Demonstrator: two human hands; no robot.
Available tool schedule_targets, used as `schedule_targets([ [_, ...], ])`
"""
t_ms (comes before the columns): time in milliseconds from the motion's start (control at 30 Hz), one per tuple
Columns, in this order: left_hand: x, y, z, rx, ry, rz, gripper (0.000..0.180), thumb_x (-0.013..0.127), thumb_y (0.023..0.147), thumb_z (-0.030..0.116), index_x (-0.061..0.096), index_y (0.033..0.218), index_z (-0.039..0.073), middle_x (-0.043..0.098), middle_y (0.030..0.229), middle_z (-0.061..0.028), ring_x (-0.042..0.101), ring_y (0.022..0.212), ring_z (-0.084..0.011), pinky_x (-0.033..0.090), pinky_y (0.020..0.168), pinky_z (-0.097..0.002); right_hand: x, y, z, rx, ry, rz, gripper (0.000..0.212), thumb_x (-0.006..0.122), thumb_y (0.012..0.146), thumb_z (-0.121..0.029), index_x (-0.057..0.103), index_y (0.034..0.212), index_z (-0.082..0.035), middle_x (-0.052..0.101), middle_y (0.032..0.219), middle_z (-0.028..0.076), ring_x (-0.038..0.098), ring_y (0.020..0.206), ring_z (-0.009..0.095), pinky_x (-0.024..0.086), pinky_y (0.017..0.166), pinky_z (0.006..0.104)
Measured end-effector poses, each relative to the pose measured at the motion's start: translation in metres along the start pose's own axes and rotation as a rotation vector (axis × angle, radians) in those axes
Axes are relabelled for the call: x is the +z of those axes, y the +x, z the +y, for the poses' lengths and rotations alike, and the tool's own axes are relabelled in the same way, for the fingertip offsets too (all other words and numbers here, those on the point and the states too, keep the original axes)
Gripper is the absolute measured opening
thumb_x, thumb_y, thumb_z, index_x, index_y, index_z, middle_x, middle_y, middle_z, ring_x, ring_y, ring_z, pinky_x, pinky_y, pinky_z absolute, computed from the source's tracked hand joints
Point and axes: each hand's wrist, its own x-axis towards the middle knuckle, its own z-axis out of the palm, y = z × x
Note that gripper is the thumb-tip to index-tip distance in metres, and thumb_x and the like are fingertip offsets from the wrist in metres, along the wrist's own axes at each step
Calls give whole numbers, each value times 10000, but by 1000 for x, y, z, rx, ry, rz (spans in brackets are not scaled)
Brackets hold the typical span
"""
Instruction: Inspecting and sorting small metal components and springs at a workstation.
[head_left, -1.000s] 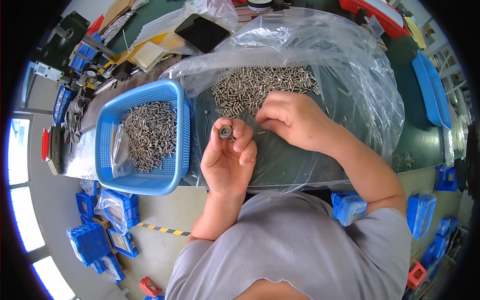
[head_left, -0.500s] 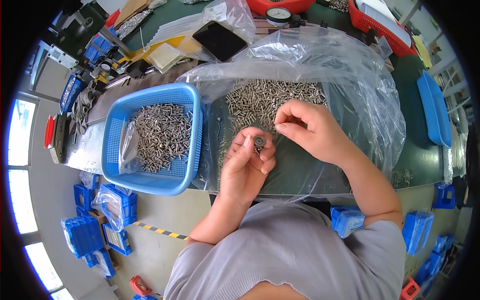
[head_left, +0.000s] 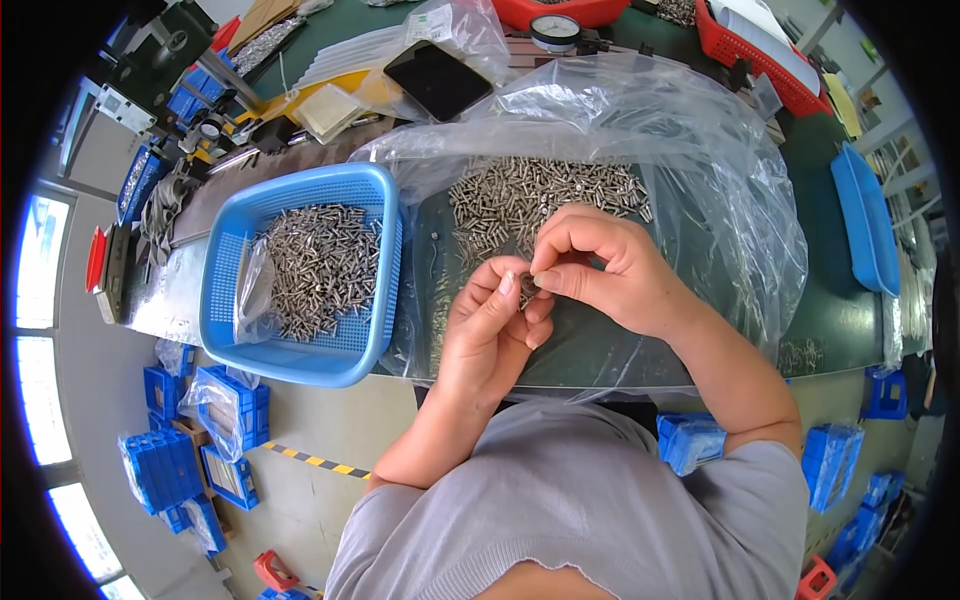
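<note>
Between the thumb and fingers of my left hand (head_left: 484, 325) is a small round dark metal ring (head_left: 527, 285), partly covered by fingertips. My right hand (head_left: 612, 268) is closed in a pinch right at the ring; whatever its fingertips hold is hidden. Just beyond both hands, a loose pile of small metal screw-like pins (head_left: 545, 190) lies on clear plastic sheeting (head_left: 720, 225). To the left, a light blue plastic basket (head_left: 345, 370) holds many similar pins (head_left: 318, 265) and a small clear bag (head_left: 256, 295).
A black phone (head_left: 438, 80) lies at the back, near a dial gauge (head_left: 555, 33) and a red bin (head_left: 560, 12). A red basket (head_left: 715, 40) stands at the back right, a blue tray (head_left: 865, 220) at the right edge. Blue crates (head_left: 165, 470) stand on the floor.
My right hand has moved left and slightly down, bringing its pinched fingertips to the ring. My left hand still holds the ring in about the same place.
</note>
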Motion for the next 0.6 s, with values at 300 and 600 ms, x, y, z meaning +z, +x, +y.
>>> schedule_targets([
  [300,1,-1,0,-1,5,3,162,567,920,182,569,1036,69,572,890,-38,489,734,-120,393,573,-246,-1,0,2,-9,-33,-12,78,673,793,-29,601,819,-18,566,833,32,544,783,127,442,692,254],
  [600,5,-2,1,-71,133,20,181,638,881,217,582,945,56,554,797,-27,468,640,-97,357,500,-237,-7,0,-3,32,-13,-142,180,734,710,-43,608,836,-68,546,908,7,521,780,115,415,673,251],
])
